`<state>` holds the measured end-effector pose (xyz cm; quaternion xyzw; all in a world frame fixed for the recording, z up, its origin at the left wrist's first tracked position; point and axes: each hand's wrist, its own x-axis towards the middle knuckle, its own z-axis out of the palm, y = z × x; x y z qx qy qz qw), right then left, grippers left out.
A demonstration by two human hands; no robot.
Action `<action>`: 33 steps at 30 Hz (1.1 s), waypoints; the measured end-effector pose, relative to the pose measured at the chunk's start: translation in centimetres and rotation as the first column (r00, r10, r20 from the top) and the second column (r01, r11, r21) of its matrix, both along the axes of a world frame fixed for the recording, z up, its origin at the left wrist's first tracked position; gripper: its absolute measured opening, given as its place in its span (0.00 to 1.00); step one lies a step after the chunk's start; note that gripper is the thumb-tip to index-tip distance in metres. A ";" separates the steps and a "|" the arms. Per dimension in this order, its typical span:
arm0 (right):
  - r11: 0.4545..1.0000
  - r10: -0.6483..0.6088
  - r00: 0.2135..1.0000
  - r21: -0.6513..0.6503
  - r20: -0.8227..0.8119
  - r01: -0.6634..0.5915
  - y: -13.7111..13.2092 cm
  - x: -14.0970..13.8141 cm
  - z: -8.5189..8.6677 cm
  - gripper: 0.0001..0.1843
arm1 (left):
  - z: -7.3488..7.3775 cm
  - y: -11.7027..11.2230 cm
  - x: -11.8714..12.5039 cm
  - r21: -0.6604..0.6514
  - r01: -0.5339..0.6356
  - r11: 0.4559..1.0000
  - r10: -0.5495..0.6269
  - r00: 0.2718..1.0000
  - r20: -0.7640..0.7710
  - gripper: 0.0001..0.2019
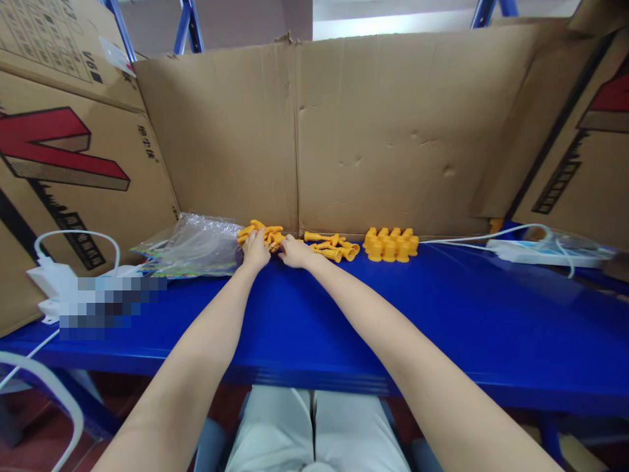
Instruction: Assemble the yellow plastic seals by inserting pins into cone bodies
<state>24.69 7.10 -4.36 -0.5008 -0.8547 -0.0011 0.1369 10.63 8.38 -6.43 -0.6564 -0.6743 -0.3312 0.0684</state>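
Both my arms reach to the back of a blue shelf top (314,314). My left hand (255,250) rests on a heap of small orange-yellow plastic pieces (259,227), its fingers curled over them. Close beside it, my right hand (295,252) touches the same heap, its fingertips hidden among the pieces. What either hand grips, if anything, is hidden. Just right of my right hand lie several loose yellow trumpet-shaped plastic parts (339,251). Farther right, several yellow cup-like parts (391,246) stand upright in close rows.
Clear plastic bags (196,246) lie left of the heap. A white device (56,282) with a cable stands at the left, and a white power strip (545,253) at the right. Tall cardboard (393,131) walls the back; a printed carton (73,151) bounds the left.
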 end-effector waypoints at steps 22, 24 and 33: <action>0.959 -0.284 0.958 0.001 0.040 0.284 -2.3 2.4 3.0 0.19 | -0.6 -0.4 1.0 -0.306 0.017 0.952 -0.046 0.995 -0.088 0.28; 0.955 -0.295 0.954 0.037 0.057 0.294 -2.7 3.1 3.8 0.19 | -0.7 -0.3 1.0 -0.302 0.021 0.953 -0.048 0.995 -0.082 0.28; 0.921 -0.261 0.961 0.321 0.095 0.219 -5.6 7.9 4.6 0.14 | -0.1 -0.7 1.3 -0.144 0.043 0.989 -0.059 0.992 -0.110 0.21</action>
